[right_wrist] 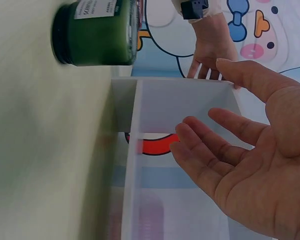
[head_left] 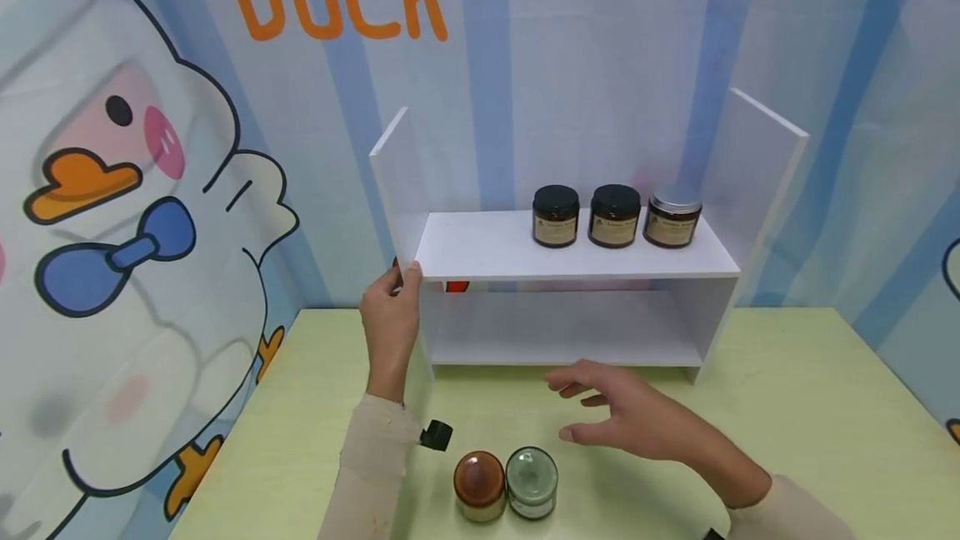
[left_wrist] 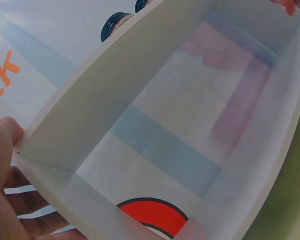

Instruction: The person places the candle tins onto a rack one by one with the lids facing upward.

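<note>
A small white two-tier shelf (head_left: 480, 252) stands on the table. My left hand (head_left: 392, 332) holds its left side panel at the middle board, thumb on the front edge and fingers around the outer face, as the left wrist view also shows. My right hand (head_left: 637, 415) hovers before the lower tier, fingers loosely extended and holding nothing. Nearer me, an amber glass jar (head_left: 479, 486) and a green glass jar (head_left: 532, 483) stand side by side. The green jar (right_wrist: 97, 35) also appears in the right wrist view.
On the upper tier, towards the right, stand two dark-lidded jars (head_left: 556, 217) (head_left: 615, 217) and a silver-lidded jar (head_left: 673, 217). Tall side panels (head_left: 761, 173) rise at both ends. Behind the pale green table (head_left: 810, 407) hangs a printed duck backdrop (head_left: 600, 48).
</note>
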A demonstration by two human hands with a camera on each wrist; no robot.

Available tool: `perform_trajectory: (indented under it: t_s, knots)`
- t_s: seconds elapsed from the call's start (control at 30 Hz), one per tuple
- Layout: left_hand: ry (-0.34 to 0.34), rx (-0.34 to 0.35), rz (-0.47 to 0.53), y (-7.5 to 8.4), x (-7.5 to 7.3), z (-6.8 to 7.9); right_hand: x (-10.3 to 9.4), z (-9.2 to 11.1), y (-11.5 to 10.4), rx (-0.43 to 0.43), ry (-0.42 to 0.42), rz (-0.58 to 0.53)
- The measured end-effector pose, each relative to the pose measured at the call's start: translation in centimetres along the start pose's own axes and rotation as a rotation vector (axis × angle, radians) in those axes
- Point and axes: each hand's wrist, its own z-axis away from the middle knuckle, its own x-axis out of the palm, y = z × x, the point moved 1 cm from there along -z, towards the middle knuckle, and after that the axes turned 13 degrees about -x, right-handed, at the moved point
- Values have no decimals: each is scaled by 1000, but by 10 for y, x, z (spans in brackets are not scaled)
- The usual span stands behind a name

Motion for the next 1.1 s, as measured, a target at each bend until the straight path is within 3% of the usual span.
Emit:
perform_trajectory:
  t_s: [0.27,0.5,1.1]
  knots:
    - [0,-4,0,2,0,-1,17,6,9,-24,-31,-14]
    - [7,-12,-1,3,0,-1,31,8,12,20,-79,-51]
    - [1,-28,-6,2,0,1,57,9,14,-2,-176,-1]
